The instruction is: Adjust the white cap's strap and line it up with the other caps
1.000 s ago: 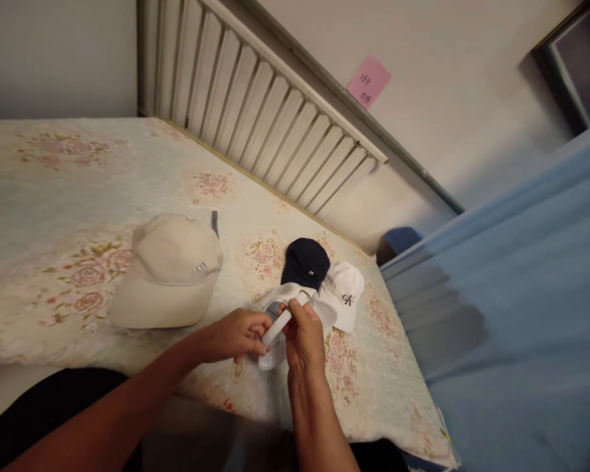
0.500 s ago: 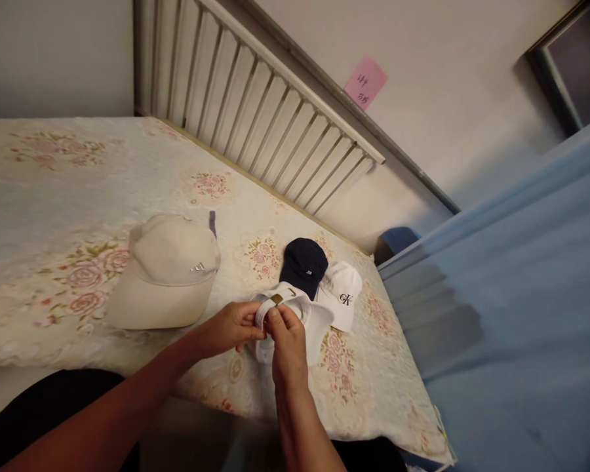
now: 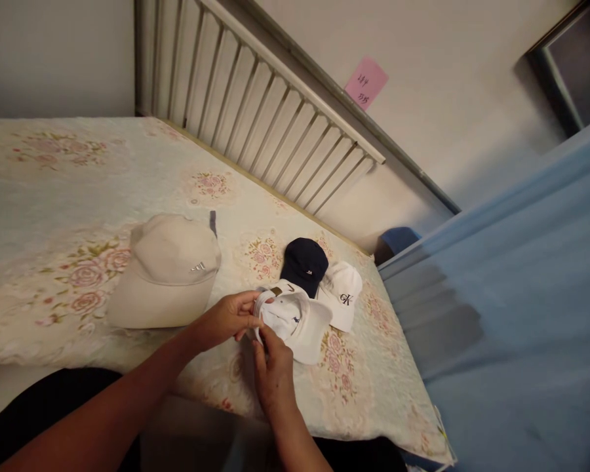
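A white baseball cap (image 3: 313, 326) is held with its inside towards me and its brim to the right. A small dark logo and a brass-coloured buckle on the back strap show. My left hand (image 3: 230, 320) pinches the strap at the cap's left edge. My right hand (image 3: 275, 360) grips the lower left rim, its fingertips close to the left ones. Just beyond lies a navy cap (image 3: 305, 261), partly over a white cap with "CK"-like letters (image 3: 345, 288). Left of my hands rests a larger beige cap (image 3: 170, 272) with a striped logo.
The caps lie on a bed with a floral sheet (image 3: 142, 170). A slatted metal bed rail (image 3: 265, 111) runs along the far side, a pink note (image 3: 366, 82) above it. A blue curtain (image 3: 511, 308) hangs at the right.
My right hand has moved from the buckle down and left to the cap's lower rim. The cap's inside is now more exposed. The other caps have not moved.
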`<state>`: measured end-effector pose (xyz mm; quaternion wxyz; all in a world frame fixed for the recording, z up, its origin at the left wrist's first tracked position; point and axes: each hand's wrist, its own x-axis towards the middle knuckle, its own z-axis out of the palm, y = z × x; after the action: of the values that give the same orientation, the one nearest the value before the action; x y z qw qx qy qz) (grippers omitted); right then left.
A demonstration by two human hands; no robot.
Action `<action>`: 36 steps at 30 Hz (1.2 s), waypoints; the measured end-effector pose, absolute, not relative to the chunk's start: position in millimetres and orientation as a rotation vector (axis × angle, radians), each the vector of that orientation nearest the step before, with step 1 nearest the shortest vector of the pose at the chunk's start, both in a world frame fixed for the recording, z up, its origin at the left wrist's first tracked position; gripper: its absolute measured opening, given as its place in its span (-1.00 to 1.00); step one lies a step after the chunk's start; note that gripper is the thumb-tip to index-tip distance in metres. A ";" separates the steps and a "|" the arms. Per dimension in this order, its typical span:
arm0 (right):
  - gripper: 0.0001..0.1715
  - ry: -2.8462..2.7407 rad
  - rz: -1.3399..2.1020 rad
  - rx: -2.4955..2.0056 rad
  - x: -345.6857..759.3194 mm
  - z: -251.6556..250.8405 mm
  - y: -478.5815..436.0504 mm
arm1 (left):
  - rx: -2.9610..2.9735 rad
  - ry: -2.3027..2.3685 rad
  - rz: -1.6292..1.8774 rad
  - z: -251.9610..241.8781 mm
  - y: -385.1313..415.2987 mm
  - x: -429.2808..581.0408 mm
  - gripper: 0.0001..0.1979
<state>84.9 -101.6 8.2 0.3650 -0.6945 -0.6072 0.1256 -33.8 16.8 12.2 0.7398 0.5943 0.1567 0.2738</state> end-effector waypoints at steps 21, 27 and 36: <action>-0.60 -1.723 0.086 -1.819 117.4 -23.0 -108.2 | 1.298 0.432 0.620 23.9 19.2 -37.6 -0.59; -0.61 -1.724 0.115 -1.847 115.2 -17.7 -105.6 | 1.322 0.459 0.648 20.6 22.3 -37.2 -0.63; -0.58 -1.792 -0.011 -1.815 129.9 -27.3 -113.2 | 1.332 0.518 0.680 15.0 28.1 -39.2 -0.63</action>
<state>129.9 -113.2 -27.3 0.2911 -0.6809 -0.6720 -0.0043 -39.2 28.1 15.0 0.7028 0.5988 0.2327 0.3055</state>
